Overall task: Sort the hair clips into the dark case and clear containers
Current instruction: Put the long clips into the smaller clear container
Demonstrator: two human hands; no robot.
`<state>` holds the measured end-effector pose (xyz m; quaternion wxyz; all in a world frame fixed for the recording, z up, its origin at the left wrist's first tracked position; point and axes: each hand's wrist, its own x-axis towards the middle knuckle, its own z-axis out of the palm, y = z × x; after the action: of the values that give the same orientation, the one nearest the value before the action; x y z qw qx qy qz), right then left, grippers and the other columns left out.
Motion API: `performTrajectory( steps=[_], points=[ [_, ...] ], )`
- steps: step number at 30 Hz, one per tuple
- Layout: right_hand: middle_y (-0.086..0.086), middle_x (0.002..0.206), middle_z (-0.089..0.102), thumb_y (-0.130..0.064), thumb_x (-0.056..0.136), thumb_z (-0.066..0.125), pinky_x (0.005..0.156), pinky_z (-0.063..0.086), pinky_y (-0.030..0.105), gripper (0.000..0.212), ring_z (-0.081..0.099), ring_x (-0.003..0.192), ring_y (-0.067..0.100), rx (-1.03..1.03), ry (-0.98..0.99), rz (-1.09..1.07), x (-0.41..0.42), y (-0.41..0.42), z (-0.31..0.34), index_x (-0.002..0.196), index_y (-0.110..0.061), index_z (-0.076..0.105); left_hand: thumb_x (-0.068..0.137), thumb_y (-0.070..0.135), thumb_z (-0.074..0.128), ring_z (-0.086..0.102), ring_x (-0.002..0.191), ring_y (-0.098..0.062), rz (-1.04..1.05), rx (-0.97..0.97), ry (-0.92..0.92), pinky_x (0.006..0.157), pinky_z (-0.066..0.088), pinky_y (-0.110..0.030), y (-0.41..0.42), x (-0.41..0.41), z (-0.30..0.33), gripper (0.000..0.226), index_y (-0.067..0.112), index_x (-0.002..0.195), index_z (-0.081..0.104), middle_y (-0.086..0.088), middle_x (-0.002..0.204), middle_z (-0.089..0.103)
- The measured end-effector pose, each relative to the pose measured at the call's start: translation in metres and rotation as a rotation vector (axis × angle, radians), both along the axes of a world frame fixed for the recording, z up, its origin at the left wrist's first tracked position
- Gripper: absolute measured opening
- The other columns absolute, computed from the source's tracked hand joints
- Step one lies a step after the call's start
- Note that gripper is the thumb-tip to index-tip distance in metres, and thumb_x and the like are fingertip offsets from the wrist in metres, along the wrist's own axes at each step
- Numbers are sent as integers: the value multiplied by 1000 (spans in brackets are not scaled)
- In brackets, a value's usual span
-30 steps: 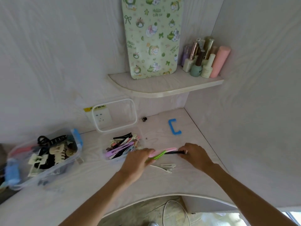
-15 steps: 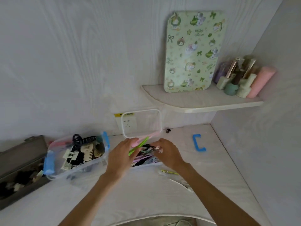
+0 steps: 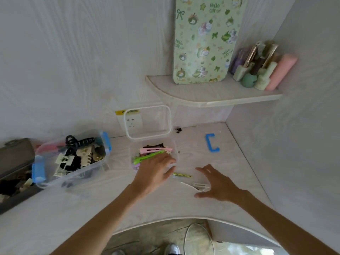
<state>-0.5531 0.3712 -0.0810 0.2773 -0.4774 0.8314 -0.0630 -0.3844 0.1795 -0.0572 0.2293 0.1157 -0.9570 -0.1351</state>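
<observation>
Blue clasp [image 3: 212, 143] beyond loose clips [image 3: 199, 185], near hands [image 3: 217, 183]

We see a desk [image 3: 184, 205] of pale wood-grain laminate, smooth and matt. The two containers [image 3: 73, 173] look like clear glossy plastic, one with blue plastic latches [image 3: 38, 172]. The clips [image 3: 156, 150] in the smaller tub [image 3: 175, 153] seem glossy plastic, pink and green. The case [image 3: 14, 155] looks dark and matt.
</observation>
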Motion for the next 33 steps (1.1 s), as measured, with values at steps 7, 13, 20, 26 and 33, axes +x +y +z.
performTrajectory(
  steps=[7,13,20,26,33],
  points=[
    [7,126,40,-24,88,57,87,51,35,43,52,109,26,-318,-12,-170,34,8,-40,131,-29,49,71,6,69,55,119,-23,-18,26,-447,78,54,-30,39,-1,-52,62,10,131,51,-8,132,54],
    [4,127,39,-27,92,54,84,48,31,48,56,100,21,-242,9,16,22,-12,-25,138,-26,42,76,3,63,62,85,-27,-5,166,-328,53,54,-37,26,3,-61,28,19,98,68,-5,88,63],
    [5,108,53,-28,92,52,73,46,30,22,58,92,21,-306,91,70,25,-14,-32,107,-14,56,85,9,56,55,100,-23,27,292,-385,69,52,-43,20,21,-57,25,20,106,63,-2,99,61],
    [0,99,55,-40,91,29,65,49,26,38,59,82,16,-353,170,113,14,-9,-27,101,-16,57,83,13,66,56,100,-12,140,162,-11,62,54,-27,3,39,-1,37,28,117,59,6,109,63],
    [2,91,58,-19,94,50,62,53,29,15,57,77,14,-607,306,37,10,-65,16,98,-12,62,91,20,55,55,103,-22,326,206,-204,78,51,-36,-55,39,5,34,23,125,55,-1,117,59]
  ],
)
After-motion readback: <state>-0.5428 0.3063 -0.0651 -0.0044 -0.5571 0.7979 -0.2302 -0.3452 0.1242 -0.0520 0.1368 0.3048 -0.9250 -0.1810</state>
